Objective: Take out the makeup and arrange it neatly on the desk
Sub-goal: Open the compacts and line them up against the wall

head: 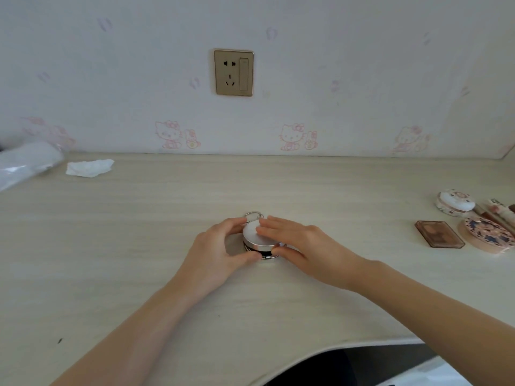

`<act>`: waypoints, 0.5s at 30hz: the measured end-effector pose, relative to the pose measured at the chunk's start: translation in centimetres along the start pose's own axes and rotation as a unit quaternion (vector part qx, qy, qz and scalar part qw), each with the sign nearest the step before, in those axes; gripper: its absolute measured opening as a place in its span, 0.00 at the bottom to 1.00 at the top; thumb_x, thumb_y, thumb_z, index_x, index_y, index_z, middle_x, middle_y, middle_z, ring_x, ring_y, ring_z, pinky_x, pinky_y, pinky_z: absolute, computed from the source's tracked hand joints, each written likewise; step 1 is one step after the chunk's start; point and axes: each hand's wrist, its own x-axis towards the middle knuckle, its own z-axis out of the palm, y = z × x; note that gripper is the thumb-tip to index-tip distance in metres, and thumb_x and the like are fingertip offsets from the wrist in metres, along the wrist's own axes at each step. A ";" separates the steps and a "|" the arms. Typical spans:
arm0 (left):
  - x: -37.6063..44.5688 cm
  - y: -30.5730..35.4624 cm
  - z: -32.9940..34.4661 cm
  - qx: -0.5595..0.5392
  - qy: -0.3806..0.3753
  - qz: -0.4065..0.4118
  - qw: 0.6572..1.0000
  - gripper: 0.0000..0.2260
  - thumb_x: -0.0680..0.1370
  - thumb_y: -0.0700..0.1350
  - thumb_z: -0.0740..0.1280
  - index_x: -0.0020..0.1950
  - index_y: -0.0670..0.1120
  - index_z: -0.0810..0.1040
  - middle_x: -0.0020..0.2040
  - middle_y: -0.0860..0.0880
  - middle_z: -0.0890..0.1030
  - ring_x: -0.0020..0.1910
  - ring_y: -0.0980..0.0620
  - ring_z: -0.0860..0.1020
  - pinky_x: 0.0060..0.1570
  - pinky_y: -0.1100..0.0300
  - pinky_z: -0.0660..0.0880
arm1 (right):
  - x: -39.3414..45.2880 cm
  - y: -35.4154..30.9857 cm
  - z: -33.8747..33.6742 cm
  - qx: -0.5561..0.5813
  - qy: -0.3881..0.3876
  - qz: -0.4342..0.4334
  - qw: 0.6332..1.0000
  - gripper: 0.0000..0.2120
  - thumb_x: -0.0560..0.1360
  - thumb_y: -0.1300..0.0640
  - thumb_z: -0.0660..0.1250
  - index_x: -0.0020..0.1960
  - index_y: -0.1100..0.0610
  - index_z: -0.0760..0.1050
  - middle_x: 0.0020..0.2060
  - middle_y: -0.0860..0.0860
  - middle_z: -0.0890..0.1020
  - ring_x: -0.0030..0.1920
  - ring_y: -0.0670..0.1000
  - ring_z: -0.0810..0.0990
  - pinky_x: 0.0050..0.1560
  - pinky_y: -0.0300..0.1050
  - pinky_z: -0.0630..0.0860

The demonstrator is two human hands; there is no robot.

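Silver compact (257,238): round, lid down, on the desk (139,218) straight below the socket (233,72); a metal ring (253,215) shows at its far edge.
Left hand (220,253): your fingers curl round the compact's left side, fingertips at its far rim, thumb (249,256) at the near edge by the hinge.
Right hand (299,246): your fingers (267,231) lie straight and together, flat on the lid; the thumb touches the compact's near right edge.
Other makeup: well right of the compact, a brown palette (439,234), a patterned round case (489,237) and a white floral case (454,202) sit close together, with thin sticks (496,211) beside them.
Desk: pale wood grain; a crumpled tissue (89,167) and a clear plastic bag (26,162) lie far left of the compact, near the wall (111,79).
Wall: white paper with pink cartoon cats (291,136); the gold socket hangs above the compact.
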 end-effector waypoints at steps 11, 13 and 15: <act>0.2 -0.3 0.0 -0.023 0.007 -0.017 1.000 0.40 0.65 0.51 0.80 0.72 0.58 0.63 0.53 0.70 0.79 0.60 0.76 0.68 0.55 0.80 0.61 | 3.4 0.0 -2.4 0.084 0.021 0.070 0.994 0.15 0.82 0.55 0.56 0.66 0.50 0.73 0.57 0.44 0.81 0.56 0.43 0.77 0.58 0.36 0.71; 0.3 -0.4 -0.1 -0.033 0.010 -0.023 0.999 0.38 0.65 0.50 0.80 0.70 0.60 0.65 0.55 0.67 0.79 0.57 0.79 0.68 0.53 0.83 0.60 | 4.2 0.1 -2.3 0.100 0.029 0.080 0.991 0.14 0.82 0.54 0.56 0.64 0.50 0.75 0.55 0.42 0.81 0.54 0.41 0.77 0.57 0.36 0.71; 0.4 -0.6 -0.2 -0.043 0.010 -0.030 0.999 0.36 0.64 0.48 0.80 0.67 0.62 0.66 0.56 0.63 0.80 0.57 0.78 0.69 0.53 0.82 0.62 | 4.7 0.1 -2.3 0.116 0.036 0.086 0.989 0.13 0.82 0.54 0.56 0.63 0.51 0.76 0.54 0.42 0.81 0.52 0.40 0.77 0.56 0.35 0.72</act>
